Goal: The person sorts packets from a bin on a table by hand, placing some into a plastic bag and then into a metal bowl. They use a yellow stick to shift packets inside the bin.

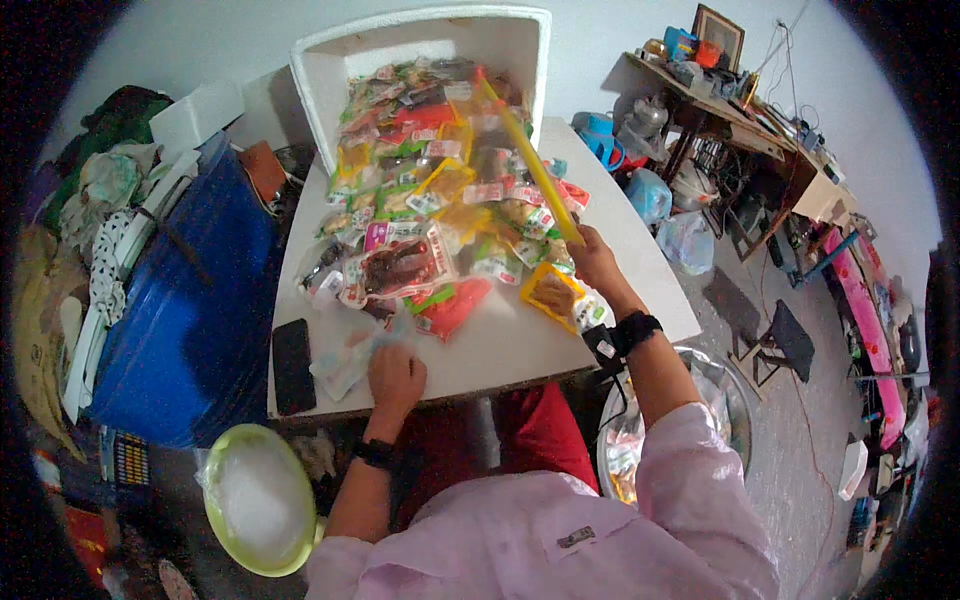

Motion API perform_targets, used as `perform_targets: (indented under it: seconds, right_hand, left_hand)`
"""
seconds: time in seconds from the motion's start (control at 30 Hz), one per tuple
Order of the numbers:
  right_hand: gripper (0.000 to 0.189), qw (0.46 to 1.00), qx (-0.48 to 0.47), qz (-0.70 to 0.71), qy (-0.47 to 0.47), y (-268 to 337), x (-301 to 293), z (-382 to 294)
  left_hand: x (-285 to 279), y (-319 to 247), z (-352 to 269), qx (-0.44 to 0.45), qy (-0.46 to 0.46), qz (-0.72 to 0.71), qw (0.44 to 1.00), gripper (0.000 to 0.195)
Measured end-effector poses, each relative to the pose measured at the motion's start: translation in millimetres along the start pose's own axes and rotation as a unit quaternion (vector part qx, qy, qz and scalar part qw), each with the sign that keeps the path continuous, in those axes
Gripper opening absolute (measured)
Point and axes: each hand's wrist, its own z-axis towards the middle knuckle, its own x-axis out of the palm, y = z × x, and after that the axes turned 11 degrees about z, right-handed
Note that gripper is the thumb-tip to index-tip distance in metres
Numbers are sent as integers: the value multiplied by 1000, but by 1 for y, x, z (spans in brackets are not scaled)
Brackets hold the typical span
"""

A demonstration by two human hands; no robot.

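Note:
My right hand (596, 259) is closed around the lower end of a yellow stick (529, 157) with a red tip, which reaches up over a heap of small sealed food packets (405, 180). The heap spills from a white foam box (544, 90) lying on its side on a white table (480, 367). By the front edge, my left hand (397, 375) is at a blurred, pale clear packet (345, 367); whether it grips it cannot be told. A larger packet of dark food (401, 266) and a blurred red packet (454, 307) lie beyond that hand.
A black phone (293, 367) lies at the table's front left corner. Below stands a green-rimmed basin (214, 495) lined with plastic. A metal basin (739, 420) holding packets stands at the right, near a folding stool (784, 341). A large blue container (180, 300) is on the left.

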Motion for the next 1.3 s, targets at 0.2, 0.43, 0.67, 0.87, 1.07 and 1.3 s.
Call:
perform_targets:
  seconds: [0.2, 0.43, 0.67, 0.87, 1.07, 1.3]
  right_hand:
    - [40, 997, 61, -24, 42, -28, -11, -30]
    - [37, 996, 85, -14, 38, -23, -31, -103]
    - [38, 999, 36, 12, 12, -44, -37, -126]
    - [38, 987, -105, -102, -62, -49, -23, -65]
    - [33, 959, -102, -248, -94, -29, -3, 5]
    - [31, 926, -153, -332, -90, -30, 24, 23]
  left_hand:
    - [3, 4, -3, 0, 8, -12, 1000, 11]
    - [-1, -1, 2, 4, -27, -23, 999, 13]
    - [-4, -2, 3, -11, -25, -22, 999, 11]
    - [-6, -3, 4, -5, -5, -11, 1000, 12]
    - [-5, 0, 1, -13, 16, -36, 999, 14]
    - [-2, 2, 1, -3, 15, -31, 999, 13]
